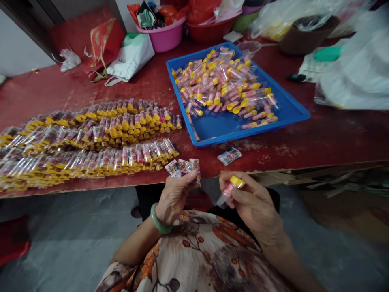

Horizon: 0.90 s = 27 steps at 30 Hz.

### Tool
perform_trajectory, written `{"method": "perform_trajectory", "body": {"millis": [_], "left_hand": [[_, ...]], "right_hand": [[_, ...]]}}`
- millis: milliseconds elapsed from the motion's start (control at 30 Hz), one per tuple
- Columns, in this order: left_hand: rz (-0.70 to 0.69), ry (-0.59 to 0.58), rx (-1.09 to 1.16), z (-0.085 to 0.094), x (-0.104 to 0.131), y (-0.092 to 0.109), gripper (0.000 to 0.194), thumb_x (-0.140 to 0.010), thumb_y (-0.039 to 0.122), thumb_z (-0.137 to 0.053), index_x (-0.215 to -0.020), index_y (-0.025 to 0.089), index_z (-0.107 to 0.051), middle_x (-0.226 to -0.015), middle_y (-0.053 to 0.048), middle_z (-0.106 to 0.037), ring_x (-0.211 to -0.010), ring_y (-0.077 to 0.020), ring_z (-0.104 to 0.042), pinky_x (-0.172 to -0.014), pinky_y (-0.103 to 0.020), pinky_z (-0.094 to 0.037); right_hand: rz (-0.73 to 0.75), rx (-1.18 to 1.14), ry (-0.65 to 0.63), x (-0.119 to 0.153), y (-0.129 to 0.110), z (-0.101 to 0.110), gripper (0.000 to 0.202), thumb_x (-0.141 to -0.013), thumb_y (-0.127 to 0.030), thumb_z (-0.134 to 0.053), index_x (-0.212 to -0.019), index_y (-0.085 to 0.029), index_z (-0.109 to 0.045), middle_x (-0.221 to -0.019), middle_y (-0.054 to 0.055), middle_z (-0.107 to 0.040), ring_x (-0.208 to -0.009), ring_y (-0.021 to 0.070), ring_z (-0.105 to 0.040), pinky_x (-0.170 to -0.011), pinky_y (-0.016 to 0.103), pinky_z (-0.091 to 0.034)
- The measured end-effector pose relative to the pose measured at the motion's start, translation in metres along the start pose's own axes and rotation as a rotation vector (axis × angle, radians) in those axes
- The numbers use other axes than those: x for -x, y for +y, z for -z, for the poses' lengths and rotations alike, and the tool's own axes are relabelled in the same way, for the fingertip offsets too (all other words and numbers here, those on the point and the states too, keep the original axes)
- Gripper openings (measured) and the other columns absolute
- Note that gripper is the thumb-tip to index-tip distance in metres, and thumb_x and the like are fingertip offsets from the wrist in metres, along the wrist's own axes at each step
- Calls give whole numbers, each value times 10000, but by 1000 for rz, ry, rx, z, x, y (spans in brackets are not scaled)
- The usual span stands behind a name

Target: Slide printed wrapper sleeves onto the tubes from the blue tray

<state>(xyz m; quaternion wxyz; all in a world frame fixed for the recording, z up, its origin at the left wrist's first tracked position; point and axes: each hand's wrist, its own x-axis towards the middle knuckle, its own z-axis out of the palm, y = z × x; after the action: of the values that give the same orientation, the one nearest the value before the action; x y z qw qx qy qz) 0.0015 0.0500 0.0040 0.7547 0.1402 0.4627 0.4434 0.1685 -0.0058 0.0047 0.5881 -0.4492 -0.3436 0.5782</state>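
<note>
My left hand (178, 194), with a green bangle at the wrist, pinches several small printed cards (182, 167) fanned out at the table's front edge. Between the thumb and fingers of my right hand (251, 198) is a clear tube with a yellow cap (237, 181), cap end up and tilted, with something pink inside. A small printed packet (229, 156) lies on the table just beyond my right hand. Behind it, a blue tray (212, 140) holds a heap of similar yellow-capped tubes (219, 77). Stacked rows of capped tubes (121, 160) lie at the left.
The red table (291, 152) stretches across the view. Along its back stand a pink basin (167, 38), a red basin (209, 31), a white bag (130, 59) and a red bag (106, 42). Large plastic bags (358, 77) lie at the right.
</note>
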Motion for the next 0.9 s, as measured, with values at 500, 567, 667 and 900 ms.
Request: {"method": "perform_trajectory", "body": {"millis": [500,567,667,900], "left_hand": [[153,-7,156,-11,8,-10,202,-645,174,-842,-770,147,-686,-713,0,-703,-614,-119,-660,-608,-223,-566],[168,-10,173,-11,10,-10,191,-657,168,-833,-768,148,-679,-721,-2,-707,-619,-125,-665,-609,-237,-579],[182,-21,186,-11,11,-9,204,-655,174,-837,-771,148,-671,-715,-5,-707,-619,-132,-670,-600,-246,-588],[172,-41,215,-8,9,-9,251,-643,184,-847,-816,155,-668,-760,-4,-708,-642,-131,-668,-620,-253,-588]], "right_hand": [[492,335,210,20,28,-14,227,-772,-132,-682,-939,-220,-556,-945,55,-599,-834,197,-637,-675,355,-580],[594,461,232,20,30,-15,263,-760,-114,-680,-964,-225,-557,-947,58,-613,-838,206,-645,-686,366,-577],[759,681,237,21,33,-15,338,-734,-85,-688,-1013,-232,-567,-961,63,-635,-835,210,-651,-691,367,-577],[876,845,262,25,36,-15,399,-727,-62,-696,-1063,-242,-577,-940,65,-662,-789,222,-671,-664,382,-592]]}}
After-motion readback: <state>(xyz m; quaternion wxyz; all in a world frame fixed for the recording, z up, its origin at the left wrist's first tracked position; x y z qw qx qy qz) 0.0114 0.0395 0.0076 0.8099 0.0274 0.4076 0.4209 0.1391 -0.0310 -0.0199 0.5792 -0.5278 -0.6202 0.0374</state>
